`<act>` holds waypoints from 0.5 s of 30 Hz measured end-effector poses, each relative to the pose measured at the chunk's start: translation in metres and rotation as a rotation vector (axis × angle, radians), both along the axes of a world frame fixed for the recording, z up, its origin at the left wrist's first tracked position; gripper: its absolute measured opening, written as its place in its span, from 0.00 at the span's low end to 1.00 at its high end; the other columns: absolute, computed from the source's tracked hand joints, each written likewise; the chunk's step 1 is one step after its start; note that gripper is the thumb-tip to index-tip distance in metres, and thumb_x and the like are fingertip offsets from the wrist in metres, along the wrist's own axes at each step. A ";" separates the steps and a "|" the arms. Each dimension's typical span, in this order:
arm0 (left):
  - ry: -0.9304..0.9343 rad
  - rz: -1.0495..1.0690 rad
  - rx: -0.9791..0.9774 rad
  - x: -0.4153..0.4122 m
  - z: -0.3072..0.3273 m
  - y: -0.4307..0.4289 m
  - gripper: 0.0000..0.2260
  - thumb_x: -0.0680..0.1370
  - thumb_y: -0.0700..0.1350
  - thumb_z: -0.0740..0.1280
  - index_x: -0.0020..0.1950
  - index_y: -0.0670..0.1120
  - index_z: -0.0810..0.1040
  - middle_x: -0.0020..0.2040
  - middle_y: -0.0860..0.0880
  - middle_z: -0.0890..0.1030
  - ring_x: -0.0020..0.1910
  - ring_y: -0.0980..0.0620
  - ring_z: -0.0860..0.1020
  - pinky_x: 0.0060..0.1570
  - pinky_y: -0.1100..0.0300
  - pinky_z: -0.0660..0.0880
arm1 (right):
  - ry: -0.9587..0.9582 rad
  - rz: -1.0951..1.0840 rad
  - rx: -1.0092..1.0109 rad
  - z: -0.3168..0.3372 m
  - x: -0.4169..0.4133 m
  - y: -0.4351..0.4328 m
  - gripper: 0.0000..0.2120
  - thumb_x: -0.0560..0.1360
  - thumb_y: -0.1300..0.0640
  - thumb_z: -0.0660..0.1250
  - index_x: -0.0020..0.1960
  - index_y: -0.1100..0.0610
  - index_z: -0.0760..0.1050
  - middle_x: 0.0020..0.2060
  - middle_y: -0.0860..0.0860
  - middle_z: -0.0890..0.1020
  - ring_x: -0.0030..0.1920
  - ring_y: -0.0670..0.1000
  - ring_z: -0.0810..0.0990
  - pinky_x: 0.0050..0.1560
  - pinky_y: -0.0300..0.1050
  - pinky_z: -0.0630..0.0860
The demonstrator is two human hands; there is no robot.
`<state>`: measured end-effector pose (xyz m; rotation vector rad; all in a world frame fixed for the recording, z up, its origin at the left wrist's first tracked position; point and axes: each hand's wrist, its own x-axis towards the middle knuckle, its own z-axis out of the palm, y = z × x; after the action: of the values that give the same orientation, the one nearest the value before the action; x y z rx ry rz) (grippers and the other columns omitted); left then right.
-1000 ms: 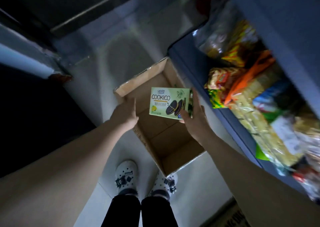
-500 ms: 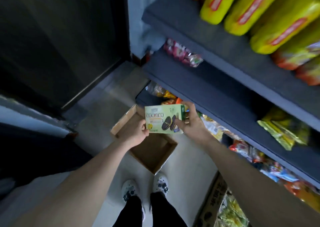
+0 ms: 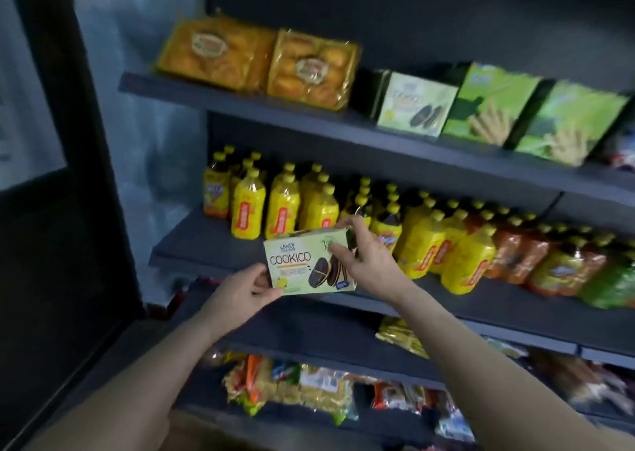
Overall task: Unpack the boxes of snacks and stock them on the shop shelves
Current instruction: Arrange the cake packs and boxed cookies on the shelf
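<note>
Cookico cookie box: flat rectangular carton, pale green, matte print, held upright in front of the yellow-capped bottles on the middle shelf. Left hand pinches its lower left corner; right hand grips its right end. Upper shelf: glossy bun packs, a matching box. Shelving dark, flat, dimly lit.

reads "cookico" in large brown letters across the front of the pale green cookie box; just above, in smaller type, possibly "landy", too fine to be sure of. cannot make out the lettering on the matching box on the top shelf, the oval labels of the bread bags, or the red strips on the yellow bottles.
</note>
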<state>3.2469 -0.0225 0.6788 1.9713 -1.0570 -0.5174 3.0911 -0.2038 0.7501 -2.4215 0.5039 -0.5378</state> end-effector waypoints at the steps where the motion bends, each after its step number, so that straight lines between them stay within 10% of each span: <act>1: -0.029 -0.012 -0.040 -0.001 0.023 -0.012 0.11 0.76 0.49 0.72 0.56 0.56 0.75 0.51 0.63 0.79 0.47 0.68 0.79 0.53 0.65 0.76 | -0.040 -0.033 -0.016 0.020 -0.006 -0.008 0.12 0.81 0.50 0.64 0.60 0.45 0.64 0.50 0.49 0.80 0.51 0.52 0.80 0.50 0.51 0.77; 8: -0.616 0.078 -0.196 0.015 0.163 -0.096 0.19 0.79 0.43 0.66 0.70 0.50 0.72 0.66 0.51 0.76 0.67 0.48 0.71 0.64 0.54 0.69 | -0.379 -0.174 -0.116 0.153 -0.040 -0.072 0.12 0.82 0.52 0.63 0.63 0.49 0.64 0.48 0.47 0.80 0.44 0.46 0.84 0.50 0.55 0.82; 15: -0.679 0.069 -0.098 0.026 0.216 -0.171 0.29 0.80 0.52 0.66 0.78 0.48 0.60 0.75 0.47 0.66 0.73 0.46 0.65 0.70 0.52 0.64 | -0.414 -0.359 -0.169 0.201 -0.034 -0.171 0.12 0.81 0.48 0.62 0.62 0.46 0.63 0.43 0.47 0.82 0.45 0.54 0.83 0.56 0.59 0.77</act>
<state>3.2725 -0.1931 0.8945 2.1326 -1.3734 0.2695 3.0568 -0.3750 0.9512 -2.2884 0.7357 -1.2469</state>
